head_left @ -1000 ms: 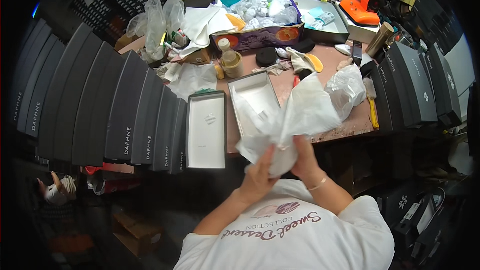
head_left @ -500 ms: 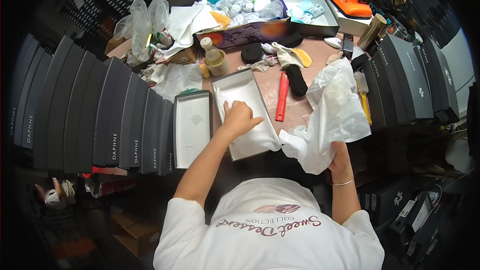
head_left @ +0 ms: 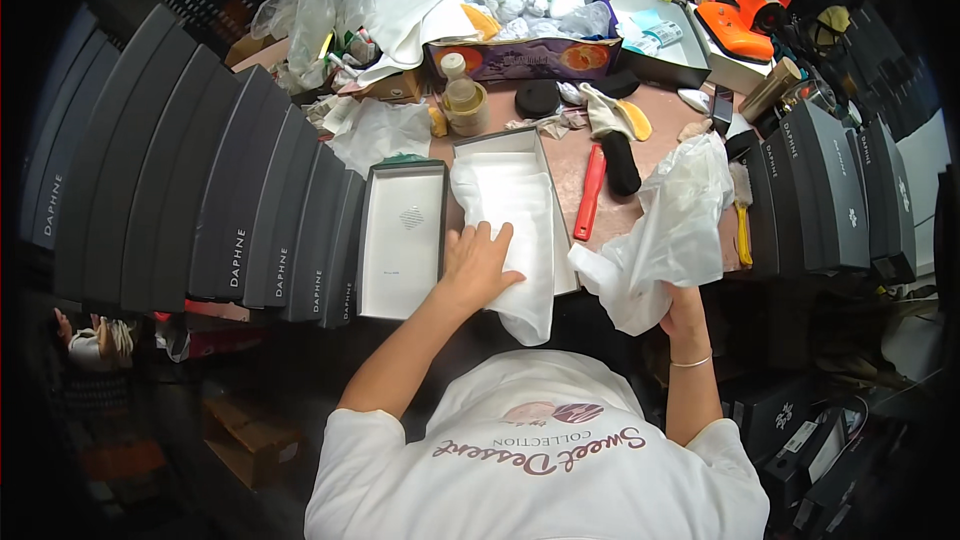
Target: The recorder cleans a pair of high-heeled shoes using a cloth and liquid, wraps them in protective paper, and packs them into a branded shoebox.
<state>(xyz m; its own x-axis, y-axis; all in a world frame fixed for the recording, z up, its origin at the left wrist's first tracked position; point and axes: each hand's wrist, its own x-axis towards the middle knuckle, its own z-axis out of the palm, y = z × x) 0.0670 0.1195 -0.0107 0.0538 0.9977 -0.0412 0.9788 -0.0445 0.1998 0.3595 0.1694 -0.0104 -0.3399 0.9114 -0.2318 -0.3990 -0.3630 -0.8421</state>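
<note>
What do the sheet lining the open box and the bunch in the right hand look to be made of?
The sheet under the left hand looks like thin white tissue paper: matte, softly creased, draping over the box edge. The bunch gripped by the right hand looks similar, perhaps thin plastic film: it is crumpled, faintly translucent and slightly shiny.

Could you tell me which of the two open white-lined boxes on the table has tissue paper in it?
The right-hand box, under the left hand, is lined with white tissue paper; the box beside it on the left is bare inside.
</note>
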